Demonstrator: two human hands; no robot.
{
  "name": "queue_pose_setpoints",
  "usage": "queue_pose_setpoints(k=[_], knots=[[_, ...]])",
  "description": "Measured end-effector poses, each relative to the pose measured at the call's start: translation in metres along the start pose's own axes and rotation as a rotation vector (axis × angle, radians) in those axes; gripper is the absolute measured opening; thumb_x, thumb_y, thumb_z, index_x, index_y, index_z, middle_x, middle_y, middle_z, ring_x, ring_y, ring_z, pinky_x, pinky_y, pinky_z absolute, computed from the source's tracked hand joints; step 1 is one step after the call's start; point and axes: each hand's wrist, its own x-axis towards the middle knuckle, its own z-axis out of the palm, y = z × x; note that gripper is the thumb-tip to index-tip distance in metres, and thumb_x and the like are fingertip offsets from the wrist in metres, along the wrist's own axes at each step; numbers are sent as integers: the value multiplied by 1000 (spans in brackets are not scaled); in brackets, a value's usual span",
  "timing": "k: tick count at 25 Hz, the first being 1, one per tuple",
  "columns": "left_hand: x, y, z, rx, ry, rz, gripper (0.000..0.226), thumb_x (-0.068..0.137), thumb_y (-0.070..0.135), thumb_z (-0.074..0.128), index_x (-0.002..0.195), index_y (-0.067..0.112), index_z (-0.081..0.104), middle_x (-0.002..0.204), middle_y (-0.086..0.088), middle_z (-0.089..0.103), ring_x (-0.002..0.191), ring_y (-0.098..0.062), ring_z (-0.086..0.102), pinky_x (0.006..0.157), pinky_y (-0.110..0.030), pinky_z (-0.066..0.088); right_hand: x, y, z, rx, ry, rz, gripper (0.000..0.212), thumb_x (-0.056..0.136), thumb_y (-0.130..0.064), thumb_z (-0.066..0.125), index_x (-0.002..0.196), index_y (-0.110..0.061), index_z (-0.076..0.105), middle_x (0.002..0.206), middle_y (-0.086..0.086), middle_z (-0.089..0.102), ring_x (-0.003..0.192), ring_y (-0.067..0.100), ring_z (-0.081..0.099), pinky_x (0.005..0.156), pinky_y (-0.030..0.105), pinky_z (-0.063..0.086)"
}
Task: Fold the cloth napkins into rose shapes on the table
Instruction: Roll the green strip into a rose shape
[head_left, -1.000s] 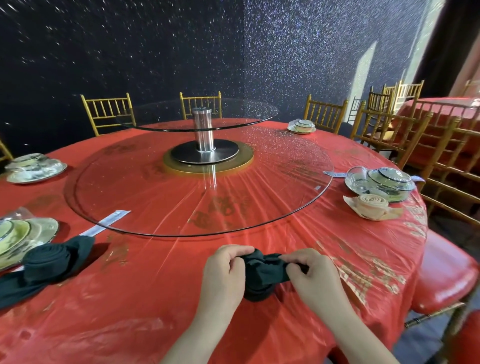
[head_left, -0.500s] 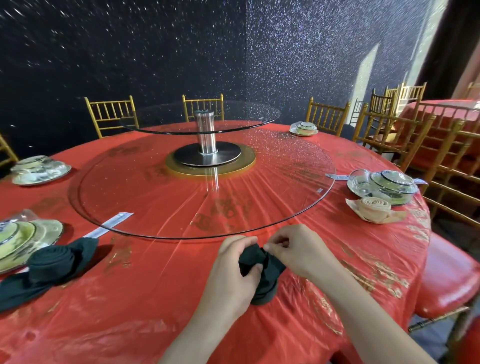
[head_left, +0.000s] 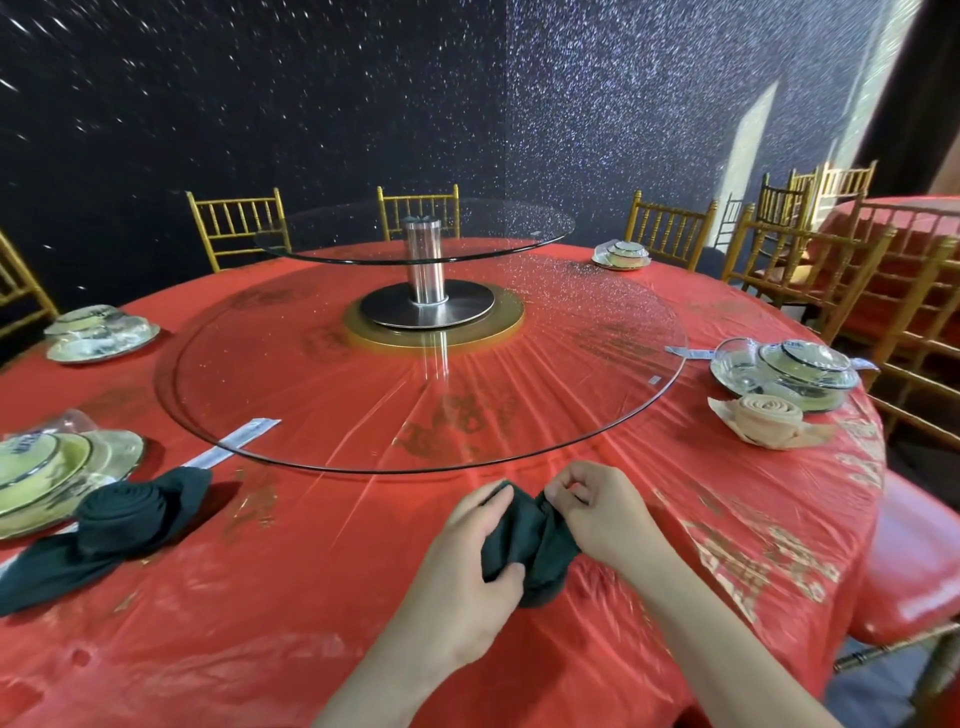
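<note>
Napkins at three spots show how far the work has come. At the far left a dark green rose (head_left: 124, 512) lies on the red table (head_left: 260, 597), rolled centre up and tails spread out, just beside a stack of plates (head_left: 47, 467); it looks finished.

Near the front edge, below the rim of the glass turntable (head_left: 415, 364), a second green napkin (head_left: 530, 540) is only a bunched roll. It rests on the table between both hands. The left hand (head_left: 467, 551) grips the roll from its left side, with fingers curled over the far side and the thumb pressed into the near side. The right hand (head_left: 597, 514) pinches a fold at the top of the cloth between thumb and curled fingertips, with the forearm low over the table. This looks like the shaping of petals or the tucking of an end.

At the far right a beige rose (head_left: 766, 415) lies done in front of a bowl set (head_left: 789, 369).

By my reading, two roses are complete and a third is midway. The other place settings farther round show no napkin, so more likely remain.
</note>
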Motion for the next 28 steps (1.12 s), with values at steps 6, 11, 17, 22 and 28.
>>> queue_pose_setpoints(k=[6,11,17,22,28], knots=[[13,-21,-2,-112,-24,-139,64,86,7,61,143,21,36,144,20,29,133,4,29,114,-26,27,-1,18,-2,-27,21,50,5,88,-24,62,84,-21,63,73,-5,63,60,12,61,61,31,54],[15,-24,-2,-174,-94,-154,65,86,4,63,143,19,37,143,22,29,132,-4,38,110,-41,35,-23,16,-14,-315,309,-707,25,87,-45,54,95,-24,67,96,-10,59,86,6,53,79,21,38],[21,-20,1,-185,-107,-146,65,85,5,64,143,19,37,137,26,30,129,-11,43,103,-46,42,-29,32,-17,-677,320,-1104,24,84,-43,61,78,-20,68,82,-6,61,78,13,55,91,32,38],[22,-18,2,-188,-81,-177,63,85,6,62,142,19,38,137,23,31,124,-36,47,101,-45,41,-37,44,-17,-672,364,-1169,22,92,-29,58,73,-20,65,73,-9,60,64,13,56,84,33,39],[17,-17,2,-181,-64,-196,60,88,7,59,142,21,37,131,31,29,117,-40,51,79,-29,53,-43,58,-17,-553,185,-901,31,93,-49,48,75,-30,65,75,-19,62,69,1,57,90,28,34]])
